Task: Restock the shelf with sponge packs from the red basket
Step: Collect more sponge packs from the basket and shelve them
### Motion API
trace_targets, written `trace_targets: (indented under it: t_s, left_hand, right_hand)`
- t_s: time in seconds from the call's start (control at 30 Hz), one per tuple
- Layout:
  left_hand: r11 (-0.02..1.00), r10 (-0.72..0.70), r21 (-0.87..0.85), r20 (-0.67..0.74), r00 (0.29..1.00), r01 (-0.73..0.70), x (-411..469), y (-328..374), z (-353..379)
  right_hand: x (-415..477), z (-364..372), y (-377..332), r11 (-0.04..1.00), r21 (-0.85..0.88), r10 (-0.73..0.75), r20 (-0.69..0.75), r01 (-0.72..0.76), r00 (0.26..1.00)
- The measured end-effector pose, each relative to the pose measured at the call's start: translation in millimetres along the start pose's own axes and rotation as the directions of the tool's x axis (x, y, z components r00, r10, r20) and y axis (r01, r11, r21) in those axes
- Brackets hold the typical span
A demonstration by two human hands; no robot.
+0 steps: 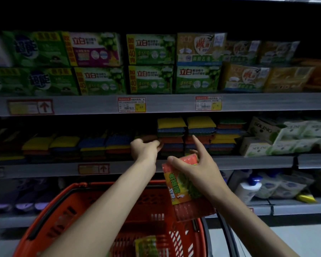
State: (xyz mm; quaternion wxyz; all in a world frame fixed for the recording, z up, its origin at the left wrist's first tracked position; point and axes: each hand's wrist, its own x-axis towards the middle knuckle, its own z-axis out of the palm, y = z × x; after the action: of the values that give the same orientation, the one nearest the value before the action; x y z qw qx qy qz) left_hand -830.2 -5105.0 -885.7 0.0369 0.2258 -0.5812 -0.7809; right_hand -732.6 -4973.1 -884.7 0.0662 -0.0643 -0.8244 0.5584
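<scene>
Spanning the view, the shelf [248, 161] carries stacked packs [171, 134] of yellow, blue, green and orange sponges. Green boxes [150, 79] above read 立白 and 加量40克; white packs [259, 130] at right read SOLING. The red basket [67, 216] below is cut off, with a basket pack [146, 245] half seen. The right hand [202, 173] pinches a sponge pack [182, 186] before the shelf, its tilted label unreadable. The left hand [145, 148] is at the stacks, blurred; I cannot tell its grip.

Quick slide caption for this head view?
Right hand holds an orange-and-green sponge pack above the red plastic basket while left hand reaches toward shelved sponge stacks.
</scene>
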Motion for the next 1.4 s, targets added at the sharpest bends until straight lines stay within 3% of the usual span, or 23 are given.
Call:
trace_targets:
  t_s: [0.33,0.57,0.7,0.9,1.13,1.4]
  left_hand:
    - [0.996,0.018,0.091,0.01,1.0,-0.019,5.2,-3.9,0.6]
    - [0.986,0.016,0.161,0.112,0.994,-0.034,-5.9,2.0,-12.3]
    - [0.953,0.043,0.28,0.243,0.969,-0.112,-26.6,8.2,-41.0]
    - [0.904,-0.108,0.412,0.474,0.874,-0.111,-55.7,14.2,-97.9]
    - [0.916,-0.214,0.396,0.613,0.761,-0.061,-70.5,4.1,-141.3]
    - [0.956,-0.18,0.293,0.56,0.809,0.01,-75.6,-11.5,-142.7]
  right_hand:
    - [4.8,-3.2,7.0,0.992,-0.032,0.124,-0.009,-0.124,0.992]
    - [5.1,-6.0,3.8,0.95,0.208,0.227,0.057,-0.234,0.972]
    - [4.1,-2.9,-2.9,0.907,0.322,0.256,0.089,-0.271,0.963]
    - [-3.0,9.4,-10.8,0.883,0.388,0.235,0.121,-0.264,0.964]
    - [-10.4,35.7,-14.4,0.889,0.38,0.216,0.139,-0.253,0.966]
    - [-14.1,50.8,-17.0,0.859,0.46,0.209,0.083,-0.224,0.974]
